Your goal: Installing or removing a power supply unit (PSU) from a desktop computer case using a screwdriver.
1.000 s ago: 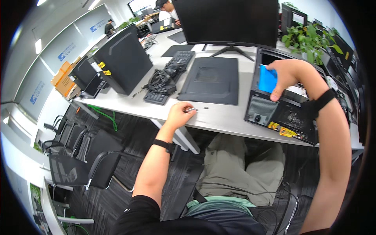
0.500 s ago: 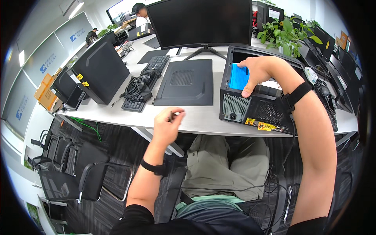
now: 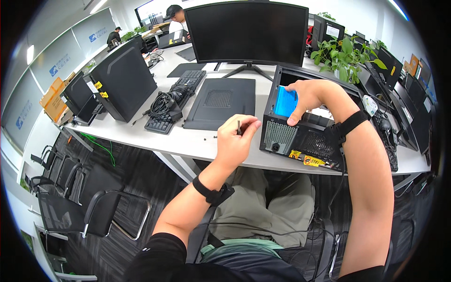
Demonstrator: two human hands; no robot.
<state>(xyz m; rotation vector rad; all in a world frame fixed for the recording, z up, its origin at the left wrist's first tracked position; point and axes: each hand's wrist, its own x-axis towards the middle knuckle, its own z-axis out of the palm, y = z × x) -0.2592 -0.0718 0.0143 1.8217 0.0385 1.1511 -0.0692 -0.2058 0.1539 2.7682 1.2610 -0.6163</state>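
The right hand [image 3: 311, 99] is gripping a blue box [image 3: 284, 103] inside the open black computer case [image 3: 303, 141] on the table [image 3: 188, 143], and the left hand [image 3: 232, 144] is pinching a small dark stick [image 3: 238, 127] nearby.

From the wearer's head, a wide fisheye camera looks forward and down, the left hand [image 3: 235, 141] and right hand [image 3: 310, 97] at close range, the desk [image 3: 178, 143] across mid-frame, the lap [image 3: 263, 209] nearest and a panelled wall [image 3: 75, 44] far off at upper left.
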